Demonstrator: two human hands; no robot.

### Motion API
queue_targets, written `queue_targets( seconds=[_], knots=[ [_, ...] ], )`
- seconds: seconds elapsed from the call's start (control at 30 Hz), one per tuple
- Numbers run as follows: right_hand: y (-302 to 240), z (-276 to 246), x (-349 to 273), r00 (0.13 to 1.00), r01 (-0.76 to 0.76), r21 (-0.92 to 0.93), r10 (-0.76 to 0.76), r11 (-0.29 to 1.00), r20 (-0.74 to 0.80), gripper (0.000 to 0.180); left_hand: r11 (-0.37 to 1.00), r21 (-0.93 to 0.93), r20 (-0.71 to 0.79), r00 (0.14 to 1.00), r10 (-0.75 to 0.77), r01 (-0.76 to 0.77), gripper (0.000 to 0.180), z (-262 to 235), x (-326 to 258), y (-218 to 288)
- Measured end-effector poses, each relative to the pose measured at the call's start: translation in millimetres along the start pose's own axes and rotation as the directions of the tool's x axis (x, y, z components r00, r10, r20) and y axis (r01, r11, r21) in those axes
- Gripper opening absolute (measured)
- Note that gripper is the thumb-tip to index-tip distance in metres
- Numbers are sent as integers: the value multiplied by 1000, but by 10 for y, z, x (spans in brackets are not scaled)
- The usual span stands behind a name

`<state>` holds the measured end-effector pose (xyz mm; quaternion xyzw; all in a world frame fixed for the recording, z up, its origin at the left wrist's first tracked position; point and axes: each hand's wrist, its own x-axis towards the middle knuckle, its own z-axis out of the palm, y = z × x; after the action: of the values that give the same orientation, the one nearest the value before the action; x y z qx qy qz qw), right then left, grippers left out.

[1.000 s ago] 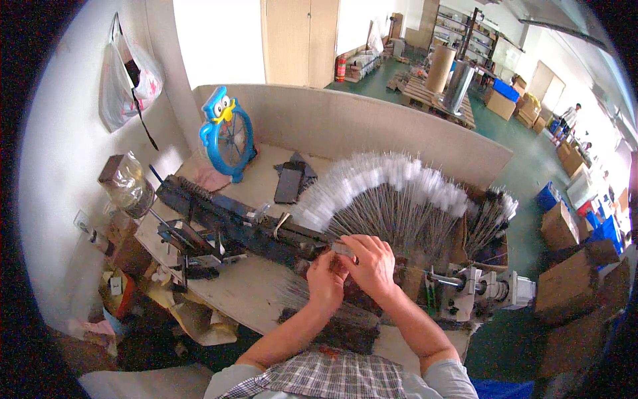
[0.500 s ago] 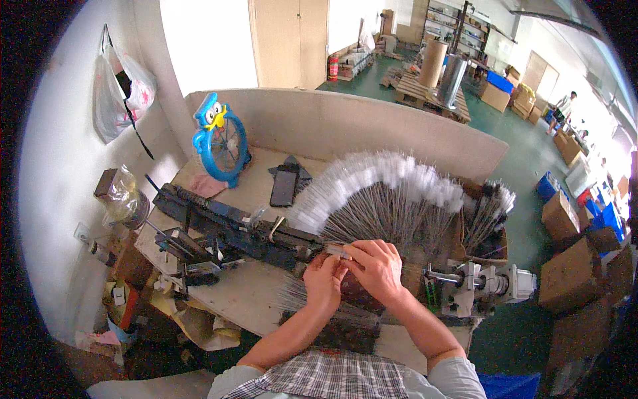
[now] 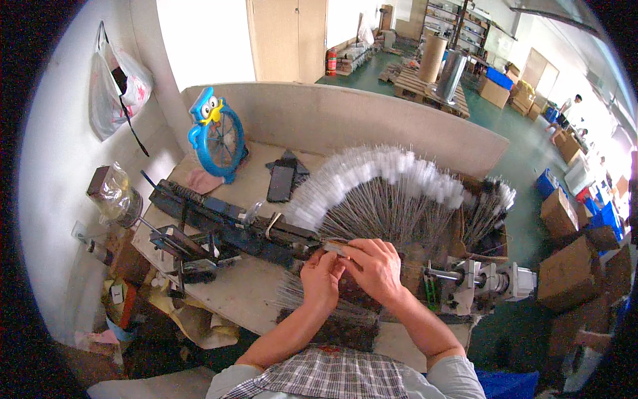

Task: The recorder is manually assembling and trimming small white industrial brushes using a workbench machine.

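My two hands are close together at the right end of a long black bench machine (image 3: 232, 223). The fingers of my right hand (image 3: 377, 267) are pinched on a small pale grey piece (image 3: 334, 249), whose exact kind does not show. Just to the left, my left hand (image 3: 321, 279) is closed with thumb and fingers pressed together under that piece; what it grips is hidden. Beyond my hands, a wide fan of wire-stemmed brushes (image 3: 372, 179) with white bristle tips lies on the table. Below and between my forearms lie more thin wires (image 3: 289, 292).
A motorised metal fixture (image 3: 475, 282) stands at the right table edge, beside a box of dark-tipped brushes (image 3: 488, 213). A phone (image 3: 281, 183) and a blue bird-shaped fan (image 3: 220, 139) are at the back left. A low panel (image 3: 345, 116) borders the far side.
The view has shifted slightly. My hands stay at the machine's end with nearly the same grip, and the small pale grey piece is tilted a little differently.
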<state>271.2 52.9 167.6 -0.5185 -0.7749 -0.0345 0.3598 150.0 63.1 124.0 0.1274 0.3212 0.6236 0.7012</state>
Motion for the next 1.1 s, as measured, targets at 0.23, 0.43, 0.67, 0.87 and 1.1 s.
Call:
queue_targets(
  seconds=[0.23, 0.43, 0.67, 0.87, 1.1],
  knots=[
    [-41, -266, 93, 999, -32, -32, 30, 999, -32, 21, 990, -128, 60, 997, -54, 61, 30, 26, -15, 105],
    [56, -234, -96, 978, 0, -192, 41, 981, 206, 13, 986, -100, 0, 991, -131, 131, 59, 29, -93, 176],
    [135, -253, -177, 988, -90, -88, 100, 992, 119, 14, 988, 77, 65, 989, -136, 130, 63, 18, -99, 123],
    [0, -497, -184, 987, -157, 125, 151, 980, 60, 18, 955, 278, 217, 961, -171, 107, 50, -359, -245, 214],
    [111, -270, -874, 861, -327, 55, 273, 943, 428, 20, 978, 173, -288, 944, 161, -114, 21, -1971, -117, 1115]
  ],
)
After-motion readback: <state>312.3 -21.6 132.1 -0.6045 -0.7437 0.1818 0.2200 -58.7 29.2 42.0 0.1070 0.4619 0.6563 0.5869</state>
